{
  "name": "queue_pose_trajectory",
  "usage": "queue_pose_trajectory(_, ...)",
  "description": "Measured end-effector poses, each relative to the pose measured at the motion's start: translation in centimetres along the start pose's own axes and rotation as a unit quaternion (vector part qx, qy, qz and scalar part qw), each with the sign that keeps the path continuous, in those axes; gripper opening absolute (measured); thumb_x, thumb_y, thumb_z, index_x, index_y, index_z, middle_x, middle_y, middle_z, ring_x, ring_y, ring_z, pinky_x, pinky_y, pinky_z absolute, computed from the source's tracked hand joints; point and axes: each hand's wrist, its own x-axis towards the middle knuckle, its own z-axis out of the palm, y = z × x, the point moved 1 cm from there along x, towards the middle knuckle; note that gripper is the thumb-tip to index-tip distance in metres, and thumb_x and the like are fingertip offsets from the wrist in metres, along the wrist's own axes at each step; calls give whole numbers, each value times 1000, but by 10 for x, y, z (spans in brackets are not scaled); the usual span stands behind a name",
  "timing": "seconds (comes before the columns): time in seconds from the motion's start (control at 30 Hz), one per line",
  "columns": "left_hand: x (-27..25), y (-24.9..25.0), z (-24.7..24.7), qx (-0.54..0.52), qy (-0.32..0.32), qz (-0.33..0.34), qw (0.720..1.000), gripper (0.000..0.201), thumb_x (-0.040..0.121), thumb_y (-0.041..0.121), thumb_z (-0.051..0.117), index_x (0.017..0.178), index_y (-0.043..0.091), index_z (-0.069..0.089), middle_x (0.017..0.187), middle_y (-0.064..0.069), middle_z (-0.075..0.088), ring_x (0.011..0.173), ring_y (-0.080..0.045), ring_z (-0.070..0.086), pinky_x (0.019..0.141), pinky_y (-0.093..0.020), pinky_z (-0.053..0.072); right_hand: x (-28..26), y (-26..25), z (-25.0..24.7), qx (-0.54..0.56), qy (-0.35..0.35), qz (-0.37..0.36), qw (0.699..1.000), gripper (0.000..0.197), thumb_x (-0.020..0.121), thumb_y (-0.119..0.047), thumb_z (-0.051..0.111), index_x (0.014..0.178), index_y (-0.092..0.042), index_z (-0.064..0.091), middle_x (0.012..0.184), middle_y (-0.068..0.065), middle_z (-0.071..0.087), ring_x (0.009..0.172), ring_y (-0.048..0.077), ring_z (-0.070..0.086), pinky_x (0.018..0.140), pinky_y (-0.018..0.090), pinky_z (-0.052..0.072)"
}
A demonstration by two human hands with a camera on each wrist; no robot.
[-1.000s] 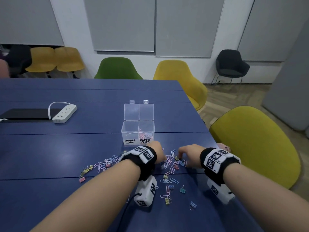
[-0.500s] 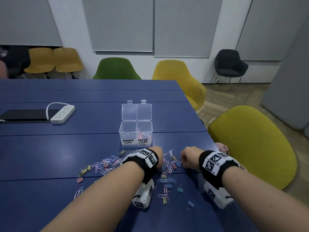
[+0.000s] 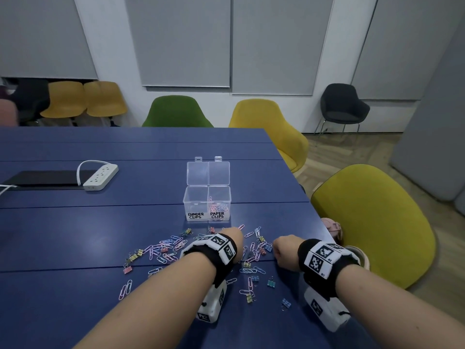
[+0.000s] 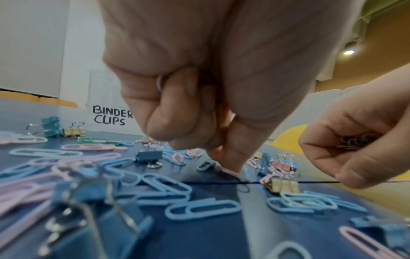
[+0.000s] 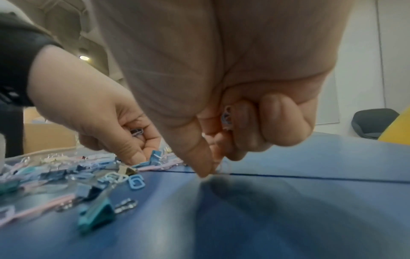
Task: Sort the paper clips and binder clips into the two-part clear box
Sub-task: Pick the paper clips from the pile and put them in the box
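Observation:
The two-part clear box (image 3: 208, 202) stands open, labelled BINDER CLIPS on the left and PAPER CLIPS on the right. Several paper clips (image 3: 218, 207) lie in the right part; the left part looks empty. Pastel paper clips (image 3: 166, 248) and binder clips (image 3: 271, 283) are scattered in front of it. My left hand (image 3: 235, 238) is down on the pile. It holds paper clips (image 4: 159, 84) in curled fingers and pinches a pink clip (image 4: 229, 172) on the table. My right hand (image 3: 283, 250) is a fist holding paper clips (image 5: 226, 117), its thumb tip on the table.
The blue table (image 3: 100, 235) ends just right of my right hand, with a yellow chair (image 3: 377, 222) beside it. A white power strip (image 3: 100, 176) and a black pad (image 3: 45, 178) lie far left. More chairs stand behind the table.
My right hand has pulled back from the pile and curled into a fist with clips in it. My left hand stays over the pile.

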Motion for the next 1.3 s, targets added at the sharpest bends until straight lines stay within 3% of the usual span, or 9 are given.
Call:
queue_pose_trajectory(0.27, -45, -13, -13, -337, 31, 53, 940, 22, 93, 7, 42, 100, -3, 59, 99, -23, 61, 91, -30, 62, 75, -36, 49, -1, 2, -10, 177, 113, -15, 978, 22, 88, -3, 39, 74, -20, 42, 87, 2, 52, 85, 22, 48, 72, 23, 35)
queue_pose_trajectory(0.33, -44, -26, -13, -567, -42, 26, 822, 19, 87, 5, 38, 72, 9, 50, 62, -9, 47, 47, -19, 46, 43, -25, 35, -1, -2, -12, 170, 101, -44, 979, 21, 88, -2, 34, 83, -18, 47, 96, 4, 56, 88, 23, 50, 74, 23, 37)
queue_pose_trajectory(0.43, -45, -44, -10, -756, -100, 11, 647, 24, 82, 11, 31, 60, 21, 27, 51, 4, 26, 37, -8, 18, 35, -11, 9, 3, -14, -11, 113, 74, -61, 989, 20, 90, -9, 33, 84, -18, 49, 107, 10, 66, 92, 28, 57, 80, 31, 44)
queue_pose_trajectory(0.63, -39, -66, 4, -866, -109, 2, 487, 10, 72, 8, 37, 65, 14, 33, 58, -4, 40, 46, -14, 38, 30, -12, 19, 9, -22, -4, 6, 56, -82, 995, 22, 90, -17, 44, 111, -22, 50, 114, 9, 63, 99, 31, 60, 78, 32, 45)
queue_pose_trajectory(0.9, -37, -73, 14, -888, -59, -63, 452, 23, 72, 0, 40, 95, 4, 42, 77, -18, 55, 55, -18, 54, 39, -19, 49, 9, -25, -8, -22, 48, -109, 993, 15, 88, -22, 52, 100, -19, 61, 109, 5, 65, 100, 28, 61, 79, 30, 46)
queue_pose_trajectory(1.03, -40, -76, 10, -886, -30, -69, 457, 12, 77, -3, 44, 73, 8, 43, 71, -15, 57, 47, -13, 55, 38, -17, 49, 7, -25, -10, 125, 75, -99, 984, 20, 90, -18, 45, 71, -21, 42, 75, -2, 49, 75, 21, 48, 67, 25, 37)
queue_pose_trajectory(1.1, -45, -79, 7, -886, -44, -64, 458, 16, 72, -4, 44, 68, 11, 41, 62, -10, 57, 39, -10, 54, 33, -13, 43, 5, -23, -13, 366, 57, -72, 926, 30, 92, -11, 40, 64, -20, 31, 62, -2, 35, 53, 15, 37, 51, 22, 31)
queue_pose_trajectory(1.17, -50, -83, 4, -885, -68, -60, 457, 16, 62, -4, 44, 69, 10, 42, 57, -7, 54, 34, -9, 47, 29, -9, 28, 2, -20, -14, 602, 22, -23, 798, 31, 88, -9, 36, 60, -21, 26, 54, -2, 25, 39, 10, 20, 41, 14, 17)
queue_pose_trajectory(1.3, -55, -89, -2, -880, -153, -46, 446, 18, 65, -4, 34, 78, 8, 37, 55, -5, 43, 30, -9, 32, 30, -11, 13, 0, -11, -13, 793, -16, -11, 609, 32, 89, -16, 35, 58, -21, 26, 51, -3, 24, 35, 8, 15, 42, 14, 8)
